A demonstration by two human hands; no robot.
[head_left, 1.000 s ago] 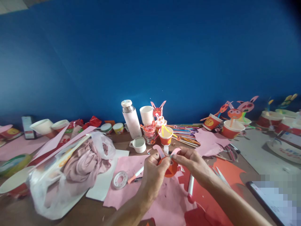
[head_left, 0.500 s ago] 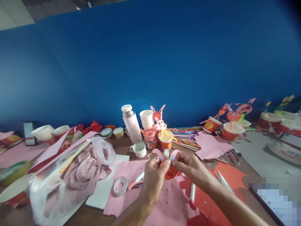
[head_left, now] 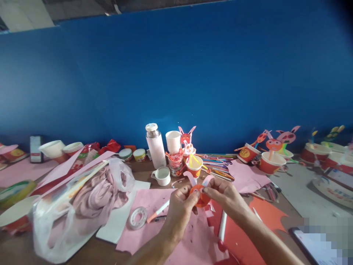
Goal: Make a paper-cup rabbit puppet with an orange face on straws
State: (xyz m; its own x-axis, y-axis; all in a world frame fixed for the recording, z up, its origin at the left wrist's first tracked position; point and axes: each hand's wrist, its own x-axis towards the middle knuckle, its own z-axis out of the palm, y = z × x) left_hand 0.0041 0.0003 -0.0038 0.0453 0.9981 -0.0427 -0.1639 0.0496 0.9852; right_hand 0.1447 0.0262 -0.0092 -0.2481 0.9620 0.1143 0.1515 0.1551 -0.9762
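Both hands meet over the table's middle in the head view, the only one. Left hand point(head_left: 180, 206) is closed, thumb and forefinger pinching the left edge of a small orange paper disc point(head_left: 200, 195). Right hand point(head_left: 224, 197) is closed too, fingertips pinching the disc's right edge, close under the right one of two pink paper ears point(head_left: 190, 177) that stick up from its top. The disc is held off the table, above the pink sheet point(head_left: 149, 206), just in front of the orange cup w/ a paper bunny point(head_left: 194, 166).

Handling, as a judgement: the disc is thin cut paper, v. light, floppy, creases or tears easily, and the ears look the weakest part. Best held by the rim w/ a light pinch from both sides, as now, not by the ears.

Round about:
- a tape roll point(head_left: 137, 218) and an orange-tipped pen point(head_left: 157, 212) lie left of the left hand
- a white marker point(head_left: 222, 225) lies under the right forearm on red paper point(head_left: 242, 235)
- a white flask point(head_left: 154, 147) and a white mug point(head_left: 162, 176) stand behind
- a plastic bag w/ pink cloth point(head_left: 82, 198) sits far left
- more cup figures point(head_left: 271, 152) stand at the back right
- a blurred screen point(head_left: 317, 246) shows at the bottom right
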